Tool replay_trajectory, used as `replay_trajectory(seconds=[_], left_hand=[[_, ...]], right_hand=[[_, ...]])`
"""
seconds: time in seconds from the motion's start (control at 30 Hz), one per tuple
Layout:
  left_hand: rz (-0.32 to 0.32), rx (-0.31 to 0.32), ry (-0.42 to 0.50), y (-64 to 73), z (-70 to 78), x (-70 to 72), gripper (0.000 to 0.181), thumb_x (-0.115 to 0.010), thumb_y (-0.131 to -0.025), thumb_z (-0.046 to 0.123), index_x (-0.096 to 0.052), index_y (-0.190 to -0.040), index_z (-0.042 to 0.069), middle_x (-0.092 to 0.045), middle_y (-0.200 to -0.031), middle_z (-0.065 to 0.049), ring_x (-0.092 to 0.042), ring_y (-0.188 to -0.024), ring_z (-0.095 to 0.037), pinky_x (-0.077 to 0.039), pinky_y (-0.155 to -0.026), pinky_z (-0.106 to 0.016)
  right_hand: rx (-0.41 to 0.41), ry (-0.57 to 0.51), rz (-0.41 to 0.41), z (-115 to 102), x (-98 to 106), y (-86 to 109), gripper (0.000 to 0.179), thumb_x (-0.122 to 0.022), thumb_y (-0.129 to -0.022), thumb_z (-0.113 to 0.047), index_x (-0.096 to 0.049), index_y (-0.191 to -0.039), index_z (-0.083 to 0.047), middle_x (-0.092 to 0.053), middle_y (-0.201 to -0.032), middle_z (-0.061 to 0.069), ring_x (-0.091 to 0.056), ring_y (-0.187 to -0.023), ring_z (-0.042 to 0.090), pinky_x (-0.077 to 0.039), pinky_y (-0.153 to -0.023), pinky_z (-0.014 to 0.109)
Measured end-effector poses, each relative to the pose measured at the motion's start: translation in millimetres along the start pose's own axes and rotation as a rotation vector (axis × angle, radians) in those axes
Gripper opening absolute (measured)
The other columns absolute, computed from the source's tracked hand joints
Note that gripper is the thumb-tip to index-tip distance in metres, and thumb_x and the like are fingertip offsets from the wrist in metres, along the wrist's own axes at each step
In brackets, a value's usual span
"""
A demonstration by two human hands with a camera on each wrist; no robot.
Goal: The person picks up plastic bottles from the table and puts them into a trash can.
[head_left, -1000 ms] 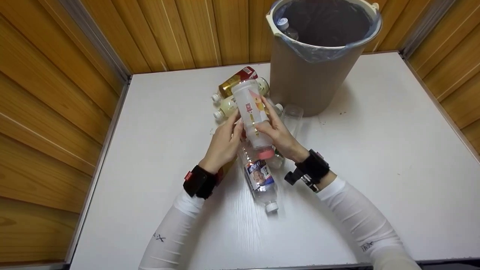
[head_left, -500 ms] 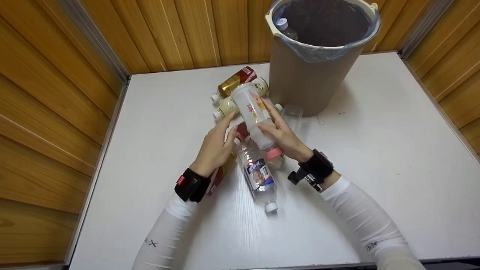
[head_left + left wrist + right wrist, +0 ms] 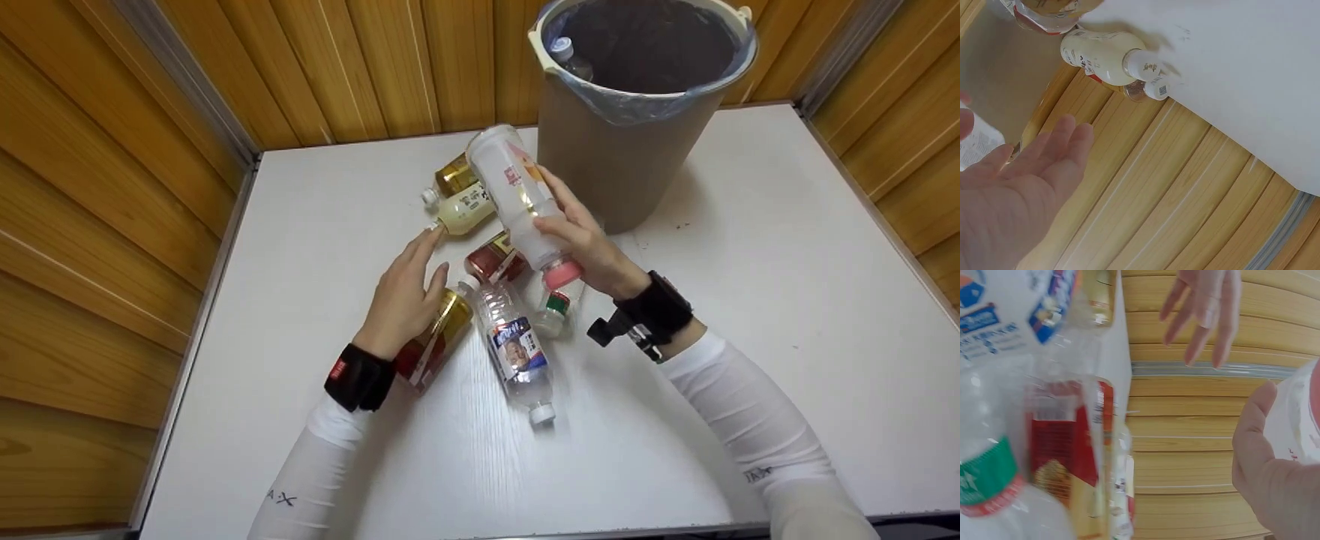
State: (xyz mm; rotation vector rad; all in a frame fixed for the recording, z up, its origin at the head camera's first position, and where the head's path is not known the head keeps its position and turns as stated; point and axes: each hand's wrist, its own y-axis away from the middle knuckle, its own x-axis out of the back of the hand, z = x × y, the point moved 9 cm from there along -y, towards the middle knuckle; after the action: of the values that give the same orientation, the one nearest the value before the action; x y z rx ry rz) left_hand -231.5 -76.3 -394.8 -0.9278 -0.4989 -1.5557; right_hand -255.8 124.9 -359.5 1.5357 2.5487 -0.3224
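Note:
My right hand [image 3: 596, 244] grips a white translucent bottle [image 3: 517, 199] with a pink cap, tilted with the cap toward me and raised over the pile. In the right wrist view the thumb lies along its side. My left hand [image 3: 401, 296] has let its fingers extend, holding nothing, above a red-and-gold bottle [image 3: 439, 345]. A pale yellow bottle [image 3: 469, 210] with a white cap lies just beyond those fingertips. Between the hands are a red-labelled bottle [image 3: 495, 259] and a clear bottle [image 3: 517, 352] with a blue label. A green-labelled clear bottle [image 3: 556, 304] is partly hidden.
A tall brown bin [image 3: 615, 165] with a blue liner stands at the table's back, a clear bottle [image 3: 574, 60] inside near its rim. Another gold bottle [image 3: 454, 176] lies behind the yellow one. Wooden panel walls [image 3: 360, 67] border the white table [image 3: 795, 300].
My right hand has lifted the white bottle away from the pile, up and to the right. My left hand has come off the bottle and moved left, uncovering the bottles beneath.

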Motion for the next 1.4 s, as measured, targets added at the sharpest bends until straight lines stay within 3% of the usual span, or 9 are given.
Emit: replay_trajectory(seconds=[0.17, 0.33, 0.73, 0.9, 1.0, 1.1, 1.23, 1.33, 1.4], left_hand=[[-0.004, -0.007, -0.009, 3.9, -2.4, 0.1, 0.058, -0.051, -0.104, 0.026, -0.033, -0.159, 0.017, -0.037, -0.162, -0.017, -0.043, -0.145, -0.038, -0.035, -0.12, -0.056], [-0.001, -0.004, -0.029, 7.1, -4.9, -0.9, 0.059, -0.052, -0.104, 0.025, -0.032, -0.159, 0.018, -0.036, -0.162, -0.017, -0.043, -0.144, -0.039, -0.037, -0.118, -0.056], [0.036, -0.018, 0.006, 7.0, -4.6, 1.3, 0.063, -0.057, -0.101, 0.021, -0.032, -0.159, 0.019, -0.031, -0.165, -0.016, -0.05, -0.137, -0.042, -0.046, -0.109, -0.057], [0.027, -0.004, 0.005, 7.0, -7.4, 1.2, 0.063, -0.056, -0.102, 0.022, -0.031, -0.16, 0.02, -0.029, -0.166, -0.015, -0.05, -0.137, -0.042, -0.046, -0.109, -0.058], [0.02, -0.001, 0.003, 6.9, -7.9, 0.6, 0.064, -0.056, -0.101, 0.022, -0.03, -0.16, 0.021, -0.028, -0.166, -0.015, -0.05, -0.137, -0.042, -0.046, -0.109, -0.058], [0.015, 0.007, 0.002, 6.6, -8.4, 0.1, 0.065, -0.056, -0.101, 0.022, -0.03, -0.16, 0.022, -0.027, -0.167, -0.014, -0.049, -0.139, -0.041, -0.045, -0.111, -0.057], [0.018, 0.007, 0.002, 6.8, -8.5, -0.2, 0.065, -0.057, -0.101, 0.021, -0.03, -0.16, 0.022, -0.028, -0.166, -0.014, -0.05, -0.138, -0.041, -0.046, -0.109, -0.057], [0.025, 0.001, 0.001, 6.9, -7.9, -0.4, 0.064, -0.057, -0.101, 0.021, -0.032, -0.159, 0.02, -0.029, -0.166, -0.014, -0.051, -0.136, -0.041, -0.047, -0.107, -0.058], [0.032, -0.011, -0.002, 7.1, -7.2, -0.2, 0.063, -0.057, -0.1, 0.02, -0.034, -0.158, 0.018, -0.03, -0.165, -0.016, -0.053, -0.133, -0.042, -0.049, -0.104, -0.057]], right_hand=[[0.086, -0.006, -0.003, -35.8, 0.4, -5.0, 0.076, -0.043, -0.097, -0.01, -0.007, -0.164, -0.02, -0.047, -0.139, 0.012, -0.064, -0.103, 0.017, -0.058, -0.083, 0.029], [0.141, -0.042, 0.061, -68.1, 8.7, -11.7, 0.074, -0.05, -0.098, -0.014, -0.013, -0.163, -0.021, -0.05, -0.133, 0.012, -0.064, -0.098, 0.018, -0.059, -0.08, 0.028], [0.329, -0.24, 0.213, -135.5, 49.3, -24.3, 0.067, -0.059, -0.092, -0.017, -0.031, -0.152, -0.017, -0.052, -0.126, 0.017, -0.062, -0.098, 0.025, -0.059, -0.079, 0.031], [0.394, -0.212, 0.255, -156.0, 65.0, -30.6, 0.068, -0.057, -0.089, -0.008, -0.031, -0.151, -0.017, -0.05, -0.125, 0.015, -0.056, -0.103, 0.025, -0.058, -0.081, 0.033], [0.47, -0.086, 0.314, -168.3, 75.9, -31.9, 0.064, -0.056, -0.091, -0.003, -0.032, -0.149, -0.011, -0.05, -0.124, 0.014, -0.056, -0.104, 0.025, -0.057, -0.081, 0.03], [0.497, 0.111, 0.444, -176.6, 89.2, -32.6, 0.057, -0.059, -0.093, 0.0, -0.037, -0.145, -0.007, -0.05, -0.123, 0.01, -0.055, -0.108, 0.022, -0.054, -0.087, 0.03], [0.444, 0.511, 0.633, -182.1, 104.0, -32.7, 0.059, -0.067, -0.093, -0.012, -0.041, -0.146, -0.011, -0.049, -0.126, 0.001, -0.055, -0.105, 0.012, -0.053, -0.084, 0.027], [0.468, 0.821, 0.694, -187.7, 106.0, -32.4, 0.065, -0.069, -0.093, -0.02, -0.04, -0.151, -0.012, -0.046, -0.137, 0.003, -0.052, -0.11, 0.008, -0.051, -0.084, 0.022], [0.494, 0.946, 0.707, -189.9, 105.4, -33.4, 0.066, -0.069, -0.094, -0.022, -0.04, -0.153, -0.012, -0.042, -0.148, 0.006, -0.049, -0.119, 0.01, -0.048, -0.092, 0.021]])
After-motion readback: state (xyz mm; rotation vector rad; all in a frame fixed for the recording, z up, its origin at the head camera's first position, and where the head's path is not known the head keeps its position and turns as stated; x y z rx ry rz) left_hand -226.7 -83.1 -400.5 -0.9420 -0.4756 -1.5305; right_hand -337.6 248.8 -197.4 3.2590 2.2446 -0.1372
